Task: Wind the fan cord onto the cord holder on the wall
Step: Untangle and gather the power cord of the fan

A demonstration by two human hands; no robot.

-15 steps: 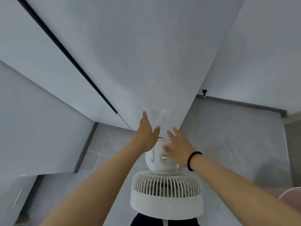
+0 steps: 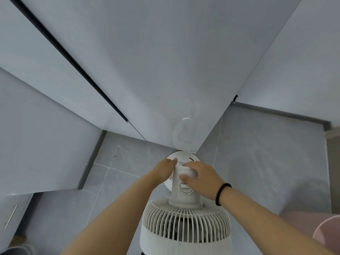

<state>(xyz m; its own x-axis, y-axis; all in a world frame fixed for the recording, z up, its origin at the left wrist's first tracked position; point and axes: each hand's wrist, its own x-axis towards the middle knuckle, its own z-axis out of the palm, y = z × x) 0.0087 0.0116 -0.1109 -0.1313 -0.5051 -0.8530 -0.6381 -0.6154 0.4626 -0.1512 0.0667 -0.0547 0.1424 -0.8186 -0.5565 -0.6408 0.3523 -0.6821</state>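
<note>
Standing on the grey tiled floor (image 2: 257,153) is one white fan (image 2: 184,225), and everything else is placed from it. Two hands work at the fan's neck, above its ribbed grille. On the near-left side of the neck, the left hand (image 2: 163,171) has its fingers curled in against the post; what they pinch, if anything, cannot be made out. On the near-right side, the right hand (image 2: 199,178) has its fingers curled around the post just above the round dial (image 2: 185,188). One dark bead bracelet (image 2: 221,193) circles the right wrist. Beyond the hands lies the fan's single round base (image 2: 184,157), its far edge at the wall's outer corner. One clear round cord holder (image 2: 184,133) sits on the wall just beyond the base. No cord is clearly visible. Open floor spreads left and right of the fan; one pink bin (image 2: 329,234) stands to its right at the frame edge.
</note>
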